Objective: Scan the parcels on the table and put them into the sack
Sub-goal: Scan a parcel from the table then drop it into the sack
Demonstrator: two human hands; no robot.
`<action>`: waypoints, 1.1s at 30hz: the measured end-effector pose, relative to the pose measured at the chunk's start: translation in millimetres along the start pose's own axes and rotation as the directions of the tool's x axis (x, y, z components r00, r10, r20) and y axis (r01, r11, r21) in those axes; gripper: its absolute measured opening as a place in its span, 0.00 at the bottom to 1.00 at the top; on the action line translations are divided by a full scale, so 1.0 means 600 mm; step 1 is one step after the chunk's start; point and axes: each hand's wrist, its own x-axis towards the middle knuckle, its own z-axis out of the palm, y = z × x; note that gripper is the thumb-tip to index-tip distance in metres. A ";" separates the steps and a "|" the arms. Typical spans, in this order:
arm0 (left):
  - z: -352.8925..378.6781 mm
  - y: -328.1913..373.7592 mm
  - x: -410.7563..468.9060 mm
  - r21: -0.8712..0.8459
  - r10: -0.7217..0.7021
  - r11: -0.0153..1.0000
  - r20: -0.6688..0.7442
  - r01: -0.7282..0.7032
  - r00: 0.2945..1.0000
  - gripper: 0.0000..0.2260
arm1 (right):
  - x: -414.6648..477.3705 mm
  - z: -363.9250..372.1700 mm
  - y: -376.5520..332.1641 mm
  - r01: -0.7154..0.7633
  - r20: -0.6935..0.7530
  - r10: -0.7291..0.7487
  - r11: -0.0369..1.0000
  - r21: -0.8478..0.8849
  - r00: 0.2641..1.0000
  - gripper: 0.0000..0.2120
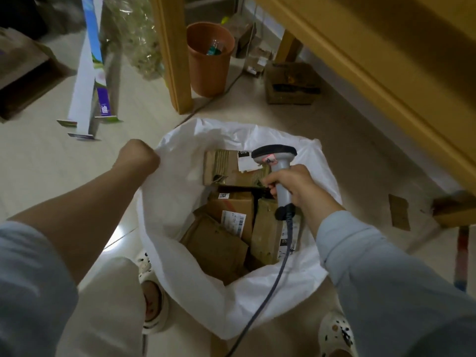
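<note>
A white sack (180, 215) stands open on the floor between my feet. Several brown cardboard parcels (219, 243) with white labels lie inside it. My left hand (139, 157) grips the sack's left rim and holds it open. My right hand (291, 186) holds a grey barcode scanner (277, 161) by its handle, above the sack's mouth, with its black head pointing away from me. The scanner's cable (273, 287) trails down over the sack's near rim. The table's wooden edge (386, 73) runs along the upper right; its top is out of view.
A wooden table leg (175, 55) stands behind the sack, with an orange waste bin (210, 60) beside it. Cardboard boxes (292, 83) sit under the table. A long white and blue carton (90, 73) lies on the floor at left. My feet wear white clogs (154, 302).
</note>
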 end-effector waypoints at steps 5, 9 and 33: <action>-0.046 0.045 -0.002 -0.096 0.129 0.983 -0.228 -0.154 0.965 0.09 | 0.065 0.017 0.021 -0.110 -0.103 0.135 0.970 0.216 0.986 0.12; -0.051 0.044 -0.008 -0.059 0.149 0.984 -0.227 -0.166 0.962 0.11 | 0.122 0.049 0.050 -0.140 -0.150 0.164 0.977 0.162 0.975 0.20; -0.040 0.085 -0.127 0.139 0.261 0.958 -0.076 -0.249 0.962 0.17 | -0.080 0.000 0.048 -0.102 0.175 0.066 0.972 0.211 0.982 0.08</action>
